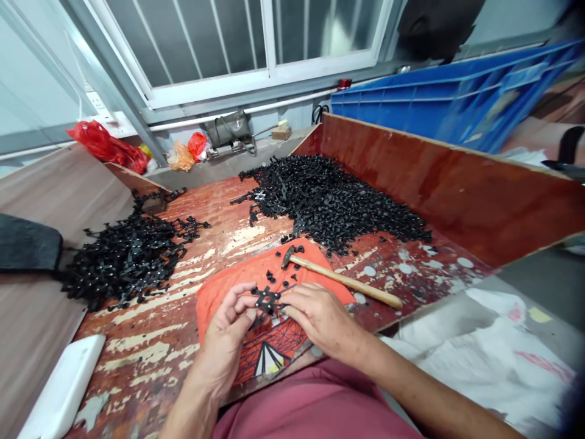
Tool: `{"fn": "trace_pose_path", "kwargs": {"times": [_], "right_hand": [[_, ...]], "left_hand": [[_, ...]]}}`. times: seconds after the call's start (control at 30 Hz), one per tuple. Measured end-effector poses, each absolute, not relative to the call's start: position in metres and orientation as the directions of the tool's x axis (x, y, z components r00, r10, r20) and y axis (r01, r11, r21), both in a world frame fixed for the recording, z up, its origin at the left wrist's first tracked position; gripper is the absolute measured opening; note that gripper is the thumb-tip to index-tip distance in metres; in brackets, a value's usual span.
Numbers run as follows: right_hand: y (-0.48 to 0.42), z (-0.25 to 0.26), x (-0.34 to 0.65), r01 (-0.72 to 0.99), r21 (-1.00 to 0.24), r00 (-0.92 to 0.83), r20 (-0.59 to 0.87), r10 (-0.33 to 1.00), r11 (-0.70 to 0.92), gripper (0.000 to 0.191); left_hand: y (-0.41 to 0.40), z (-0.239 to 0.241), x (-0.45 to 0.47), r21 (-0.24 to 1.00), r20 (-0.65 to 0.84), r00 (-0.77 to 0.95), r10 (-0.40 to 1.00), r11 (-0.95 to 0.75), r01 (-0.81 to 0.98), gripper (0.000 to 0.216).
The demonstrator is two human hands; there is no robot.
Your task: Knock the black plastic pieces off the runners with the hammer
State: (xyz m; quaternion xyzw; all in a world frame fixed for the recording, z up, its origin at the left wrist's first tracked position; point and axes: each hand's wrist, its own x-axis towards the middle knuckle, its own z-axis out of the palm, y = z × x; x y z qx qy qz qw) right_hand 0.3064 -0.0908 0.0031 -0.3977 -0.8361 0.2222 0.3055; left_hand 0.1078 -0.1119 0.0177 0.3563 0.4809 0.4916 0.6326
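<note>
Between my fingertips, just above an orange cloth, is a small black jointed piece with light rivet-like dots. My left hand pinches its left side. On its right side the fingers of my right hand are closed, with the thumb underneath and partly hidden. A hammer with a wooden handle lies just beyond my right hand, its dark head on the cloth. Several loose black round-headed bits are scattered near the hammer head.
A large heap of small black parts lies at the back, against a red-brown board. Another heap of jointed black pieces is at left. A white box-like object sits front left. Behind the board stands a blue crate; white sacks lie right.
</note>
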Motion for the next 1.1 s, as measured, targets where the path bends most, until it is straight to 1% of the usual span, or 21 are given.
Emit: {"fn": "trace_pose_path", "kwargs": {"times": [0.1,0.17,0.2,0.23,0.3,0.37,0.47,0.53,0.6,0.67,0.73,0.87,0.97,1.03,1.1], "right_hand": [[-0.103,0.004,0.306,0.492,-0.684,-0.462,0.319,0.828,0.538,0.016],[-0.115,0.001,0.304,0.514,-0.69,-0.422,0.314,0.851,0.51,0.018],[-0.121,-0.001,0.302,0.528,-0.675,-0.408,0.331,0.851,0.515,0.019],[-0.126,-0.006,0.301,0.536,-0.637,-0.424,0.365,0.829,0.554,0.019],[-0.134,-0.016,0.3,0.558,-0.531,-0.504,0.394,0.768,0.638,0.022],[-0.138,-0.026,0.303,0.573,-0.504,-0.502,0.407,0.763,0.646,0.021],[-0.15,-0.028,0.311,0.553,-0.553,-0.433,0.449,0.782,0.623,0.018],[-0.162,-0.02,0.317,0.511,-0.624,-0.356,0.472,0.806,0.591,0.015],[-0.173,-0.01,0.324,0.475,-0.694,-0.271,0.469,0.84,0.541,0.012],[-0.18,-0.002,0.33,0.454,-0.735,-0.218,0.456,0.863,0.503,0.013],[-0.184,0.004,0.334,0.436,-0.758,-0.215,0.436,0.874,0.485,0.014],[-0.191,0.007,0.331,0.452,-0.753,-0.239,0.415,0.878,0.479,0.015],[-0.195,0.004,0.325,0.481,-0.709,-0.266,0.442,0.856,0.516,0.016],[-0.196,0.002,0.321,0.507,-0.641,-0.316,0.484,0.816,0.576,0.017],[-0.196,0.001,0.317,0.528,-0.555,-0.387,0.516,0.764,0.642,0.017]], "left_hand": [[-0.124,0.014,0.109,0.947,-0.219,0.033,0.975,0.221,-0.234,0.043],[-0.136,0.008,0.109,0.964,-0.213,0.007,0.977,0.212,-0.163,0.046],[-0.142,0.004,0.108,0.968,-0.221,-0.01,0.975,0.218,-0.126,0.048],[-0.148,0.0,0.106,0.968,-0.236,-0.029,0.971,0.233,-0.094,0.051],[-0.155,-0.011,0.103,0.969,-0.242,-0.084,0.967,0.236,-0.071,0.055],[-0.157,-0.019,0.104,0.972,-0.226,-0.094,0.97,0.219,-0.08,0.054],[-0.165,-0.015,0.114,0.961,-0.24,-0.056,0.969,0.229,-0.158,0.063],[-0.175,-0.002,0.124,0.948,-0.25,-0.012,0.968,0.243,-0.206,0.076],[-0.182,0.012,0.133,0.945,-0.236,0.02,0.971,0.234,-0.227,0.082],[-0.186,0.022,0.138,0.945,-0.214,0.015,0.977,0.211,-0.252,0.076],[-0.19,0.028,0.139,0.942,-0.21,-0.012,0.978,0.2,-0.268,0.066],[-0.201,0.023,0.135,0.923,-0.231,-0.019,0.973,0.213,-0.32,0.052],[-0.208,0.011,0.133,0.912,-0.246,0.021,0.969,0.239,-0.333,0.046],[-0.211,0.003,0.131,0.915,-0.246,0.086,0.965,0.261,-0.309,0.042],[-0.213,-0.001,0.129,0.925,-0.211,0.14,0.967,0.244,-0.292,0.038]]}}
